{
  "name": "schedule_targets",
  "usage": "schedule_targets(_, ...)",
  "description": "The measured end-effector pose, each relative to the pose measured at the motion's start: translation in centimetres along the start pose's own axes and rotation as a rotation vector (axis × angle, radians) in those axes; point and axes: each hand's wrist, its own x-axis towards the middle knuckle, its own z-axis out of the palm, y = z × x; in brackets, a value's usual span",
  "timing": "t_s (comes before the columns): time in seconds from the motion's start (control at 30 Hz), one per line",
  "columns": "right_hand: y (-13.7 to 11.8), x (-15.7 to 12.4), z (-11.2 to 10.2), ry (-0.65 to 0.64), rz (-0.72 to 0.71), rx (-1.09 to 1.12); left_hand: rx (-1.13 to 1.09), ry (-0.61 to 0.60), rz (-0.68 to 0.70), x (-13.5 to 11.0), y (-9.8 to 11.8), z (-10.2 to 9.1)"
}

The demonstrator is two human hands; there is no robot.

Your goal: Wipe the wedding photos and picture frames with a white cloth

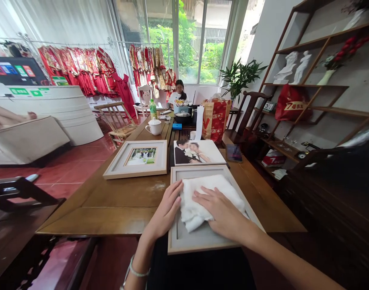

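Note:
A pale picture frame (178,241) lies flat at the near edge of the wooden table (120,205), partly hanging over the edge. A white cloth (199,197) is spread on the frame's glass. My right hand (223,213) lies flat on the cloth with fingers stretched out, pressing it down. My left hand (168,209) rests with open fingers on the frame's left rail, touching the cloth's edge. A bead bracelet sits on my left wrist.
A second framed photo (137,159) and an unframed wedding print (198,152) lie farther up the table, with a phone (234,153), a white teapot (154,127), a red bag (216,117) and a seated person (178,94) beyond. Shelves stand right, chairs left.

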Motion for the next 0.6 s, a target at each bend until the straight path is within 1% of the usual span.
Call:
schedule_targets(0.07, -0.8, -0.6, 0.4, -0.005, -0.038, 0.025, -0.001, 0.005, 0.004, 0.0, -0.1, 0.0)
schedule_targets(0.13, -1.7, -1.8, 0.4, -0.028, -0.076, 0.066, 0.003, 0.010, 0.004, 0.1, -0.1, 0.0)
schedule_targets(0.23, -2.4, -4.1, -0.4, -0.081, -0.126, 0.129, 0.016, 0.007, 0.011, 0.1, -0.1, 0.0)
schedule_targets(0.3, -2.3, -5.7, -1.3, -0.131, -0.140, 0.144, 0.025, 0.000, 0.028, 0.2, -0.1, 0.0)
schedule_targets(0.4, -1.2, -7.4, -2.8, -0.182, -0.088, 0.116, 0.027, -0.007, 0.046, 0.2, -0.2, -0.1)
schedule_targets(0.47, 0.1, -7.8, -3.4, -0.169, -0.006, 0.057, 0.025, -0.012, 0.047, 0.1, -0.2, -0.1)
schedule_targets(0.53, 1.6, -7.4, -3.5, -0.137, 0.064, -0.024, 0.024, -0.014, 0.045, 0.1, -0.3, -0.1)
schedule_targets(0.6, 3.1, -6.2, -3.1, -0.088, 0.109, -0.115, 0.023, -0.015, 0.044, 0.2, -0.3, -0.1)
